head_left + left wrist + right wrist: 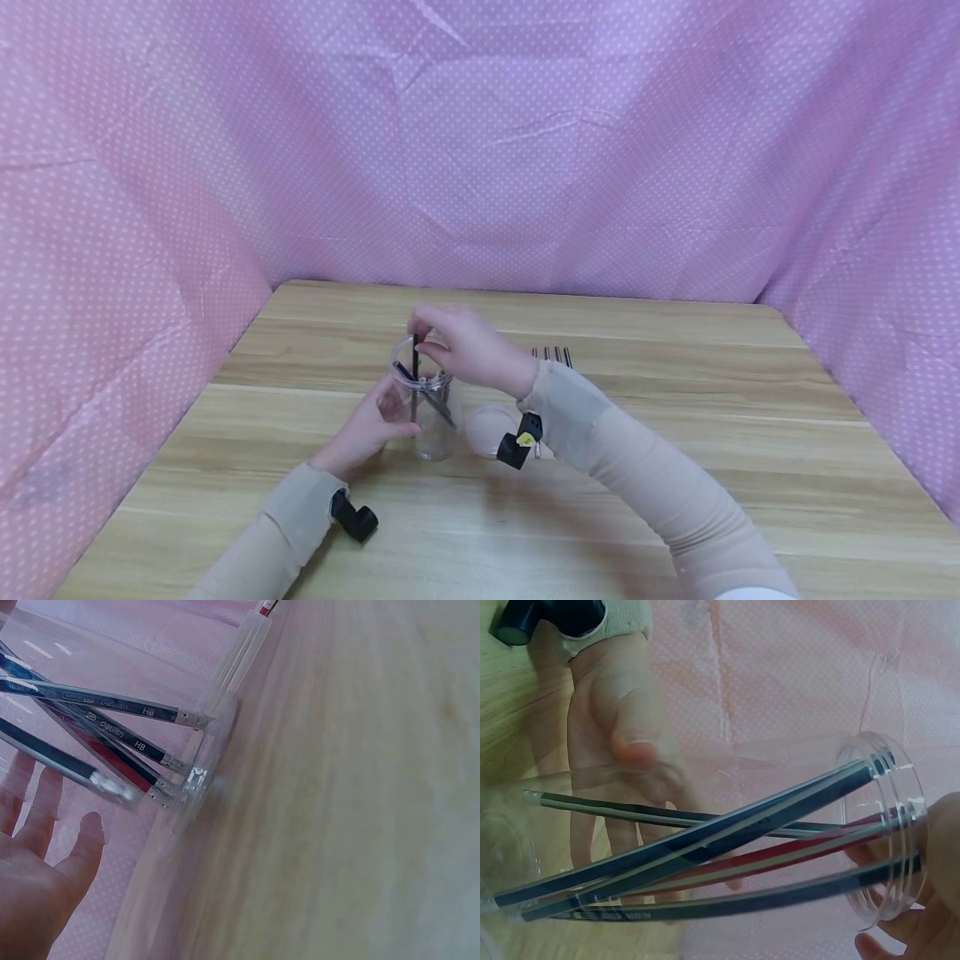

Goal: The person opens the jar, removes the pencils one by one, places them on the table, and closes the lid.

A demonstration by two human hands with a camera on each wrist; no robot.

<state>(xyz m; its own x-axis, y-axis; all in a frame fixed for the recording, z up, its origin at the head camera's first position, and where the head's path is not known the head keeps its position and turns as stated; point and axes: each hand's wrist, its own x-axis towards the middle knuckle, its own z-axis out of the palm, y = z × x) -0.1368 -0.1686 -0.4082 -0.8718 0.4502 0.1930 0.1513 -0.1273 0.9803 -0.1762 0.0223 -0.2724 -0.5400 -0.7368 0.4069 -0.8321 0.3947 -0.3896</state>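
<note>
A clear plastic jar stands on the table with several dark pencils and a red one leaning inside it. My left hand holds the jar from the left, its thumb on the near side and its other fingers behind the wall. At the jar's mouth my right hand pinches the top of a dark pencil, whose lower part is inside the jar. In the right wrist view, the right fingertips are close around the rim.
A clear round lid lies just right of the jar. Several more pencils lie side by side on the wooden table, partly hidden by my right forearm. Pink dotted cloth hangs around the table.
</note>
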